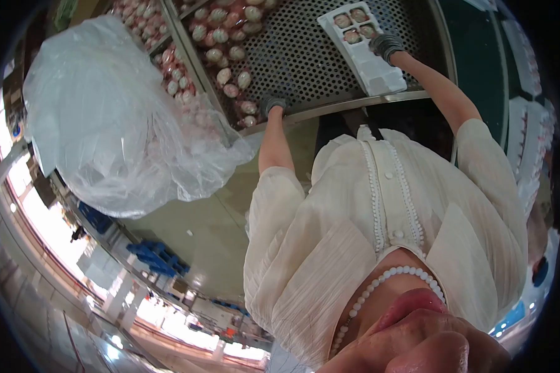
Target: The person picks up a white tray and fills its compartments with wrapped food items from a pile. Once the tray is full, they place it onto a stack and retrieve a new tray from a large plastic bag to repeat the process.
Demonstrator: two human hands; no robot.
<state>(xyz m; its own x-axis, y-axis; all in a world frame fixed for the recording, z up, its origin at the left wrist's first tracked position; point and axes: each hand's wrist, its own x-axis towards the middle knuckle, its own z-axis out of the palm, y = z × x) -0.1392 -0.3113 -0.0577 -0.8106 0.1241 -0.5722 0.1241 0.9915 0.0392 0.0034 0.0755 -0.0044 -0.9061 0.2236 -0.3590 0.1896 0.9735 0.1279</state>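
Observation:
A white plastic tray point(362, 55) lies slanted on a perforated metal work surface point(298, 46). Several round, pale wrapped pieces point(353, 35) with reddish markings sit in the compartments at its far end. My right hand point(386, 45), in a grey glove, is at the tray's right side beside these pieces. Its fingers look curled, and what they may hold is hidden. At the near edge of the surface is my left hand point(274, 104), also gloved, close to loose wrapped round pieces point(243, 79). The fingers of that hand are too dark to make out.
A metal rim point(330, 113) borders the surface in front of me. To the left, a metal divider point(193, 56) separates more round pieces, and a large clear plastic bag point(99, 112) bulges beside them. Blue pallets point(158, 257) stand on the floor. Stacked white trays point(529, 143) are at right.

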